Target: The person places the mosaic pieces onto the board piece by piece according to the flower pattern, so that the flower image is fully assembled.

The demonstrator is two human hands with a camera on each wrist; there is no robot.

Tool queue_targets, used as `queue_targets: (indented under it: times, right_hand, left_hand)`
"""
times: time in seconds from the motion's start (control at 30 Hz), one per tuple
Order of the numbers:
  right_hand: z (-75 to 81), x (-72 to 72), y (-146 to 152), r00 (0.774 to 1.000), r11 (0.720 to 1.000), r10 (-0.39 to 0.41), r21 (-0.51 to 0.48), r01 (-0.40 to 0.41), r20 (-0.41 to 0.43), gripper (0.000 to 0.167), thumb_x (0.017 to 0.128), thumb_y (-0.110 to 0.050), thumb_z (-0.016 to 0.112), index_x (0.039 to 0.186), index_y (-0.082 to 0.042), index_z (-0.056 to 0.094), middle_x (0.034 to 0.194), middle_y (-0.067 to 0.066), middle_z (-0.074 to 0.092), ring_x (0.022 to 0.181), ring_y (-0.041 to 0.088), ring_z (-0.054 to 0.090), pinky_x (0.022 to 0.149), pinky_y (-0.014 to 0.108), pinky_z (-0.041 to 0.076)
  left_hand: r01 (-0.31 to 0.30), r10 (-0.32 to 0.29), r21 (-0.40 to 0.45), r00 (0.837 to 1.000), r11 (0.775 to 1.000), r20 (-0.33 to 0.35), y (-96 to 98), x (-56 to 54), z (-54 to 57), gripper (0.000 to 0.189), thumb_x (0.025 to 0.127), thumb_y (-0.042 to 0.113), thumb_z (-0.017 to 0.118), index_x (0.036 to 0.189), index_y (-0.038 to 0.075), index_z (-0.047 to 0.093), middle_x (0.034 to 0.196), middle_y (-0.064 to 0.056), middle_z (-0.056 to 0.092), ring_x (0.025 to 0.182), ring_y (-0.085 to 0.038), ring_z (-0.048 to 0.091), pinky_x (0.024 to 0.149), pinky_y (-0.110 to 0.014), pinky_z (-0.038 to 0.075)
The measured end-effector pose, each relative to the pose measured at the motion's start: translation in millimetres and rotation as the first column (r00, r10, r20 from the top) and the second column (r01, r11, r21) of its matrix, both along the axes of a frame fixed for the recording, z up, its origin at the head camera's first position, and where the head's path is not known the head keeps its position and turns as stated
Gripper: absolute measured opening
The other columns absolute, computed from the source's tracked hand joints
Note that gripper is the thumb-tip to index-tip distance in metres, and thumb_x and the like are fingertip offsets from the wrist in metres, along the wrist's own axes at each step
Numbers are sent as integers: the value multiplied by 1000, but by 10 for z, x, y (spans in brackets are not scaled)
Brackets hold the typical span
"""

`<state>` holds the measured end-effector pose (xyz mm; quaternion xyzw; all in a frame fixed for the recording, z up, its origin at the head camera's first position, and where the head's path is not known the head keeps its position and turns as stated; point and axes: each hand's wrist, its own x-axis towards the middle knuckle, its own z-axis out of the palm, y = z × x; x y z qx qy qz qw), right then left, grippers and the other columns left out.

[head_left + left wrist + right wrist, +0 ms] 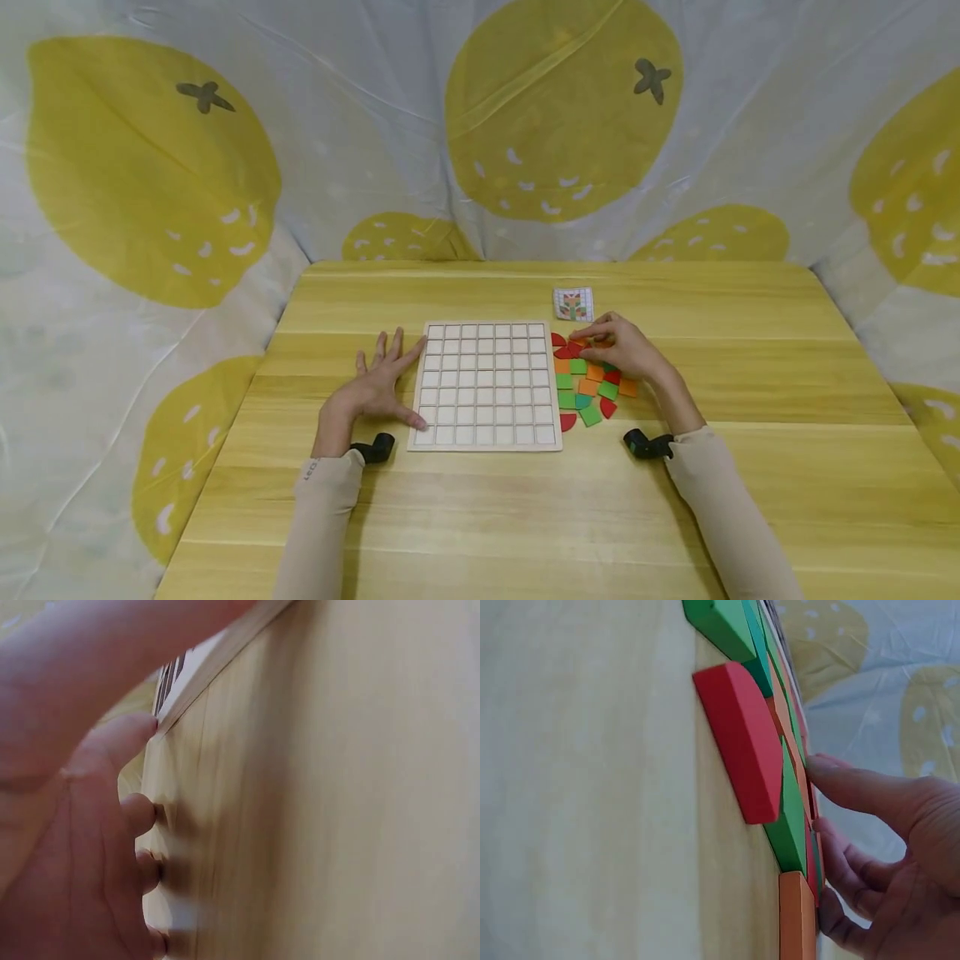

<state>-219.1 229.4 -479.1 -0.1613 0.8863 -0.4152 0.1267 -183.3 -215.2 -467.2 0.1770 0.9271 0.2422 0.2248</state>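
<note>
A square wooden grid board (pixel 485 386) lies flat on the table. My left hand (pixel 375 387) is spread along its left side, the thumb on the lower left corner and the index fingertip at the upper left edge. In the left wrist view, the other fingertips (pixel 142 814) rest on the table. My right hand (pixel 626 348) reaches over a cluster of colored tiles beside the board. Its thumb and index finger pinch a red tile (pixel 576 347) at the cluster's far end. Green tiles (pixel 566 382), orange tiles (pixel 588 387) and a rounded red tile (pixel 739 742) lie around it.
A small pattern card (pixel 573 304) with a colored design on a grid lies behind the tiles. The wooden table (pixel 510 517) extends to a lemon-print cloth (pixel 390 125) at the back and sides. Black wrist cameras (pixel 647 444) sit low beside both wrists.
</note>
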Motion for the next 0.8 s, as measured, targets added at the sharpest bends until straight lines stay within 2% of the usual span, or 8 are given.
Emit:
queue_targets:
  times: [0.17,0.37,0.57,0.8]
  right_hand:
    - [23,-26,7,1000,1000,21,22,-21,9,31,96,-9,74,127,-9,75,113,18,54,95,27,47,81,35,44]
    - [9,-46,26,999,998,32,53,-33,5,29,95,-10,75,124,-10,76,108,15,55,92,25,45,77,32,43]
    - [13,-31,50,1000,998,4,62,-4,11,23,94,-11,77,117,-8,78,105,13,59,88,23,48,76,29,44]
    - [9,-42,39,999,997,-35,74,37,-20,20,90,-15,82,105,-4,75,96,12,56,84,23,48,73,28,43]
  left_hand:
    - [-12,12,5,1000,1000,15,30,-1,29,144,62,50,97,168,18,4,169,-25,-25,153,-49,-30,114,-78,-21]
    - [-10,10,4,1000,1000,16,31,-13,25,144,62,48,97,168,17,3,169,-24,-26,153,-49,-31,115,-77,-21]
    - [-8,8,-2,1000,1000,23,31,-5,21,144,63,50,96,168,18,2,169,-24,-27,153,-48,-31,115,-77,-21]
    - [-9,9,-1,1000,1000,29,11,-2,11,144,64,48,96,168,18,1,168,-23,-28,153,-47,-32,115,-76,-22]
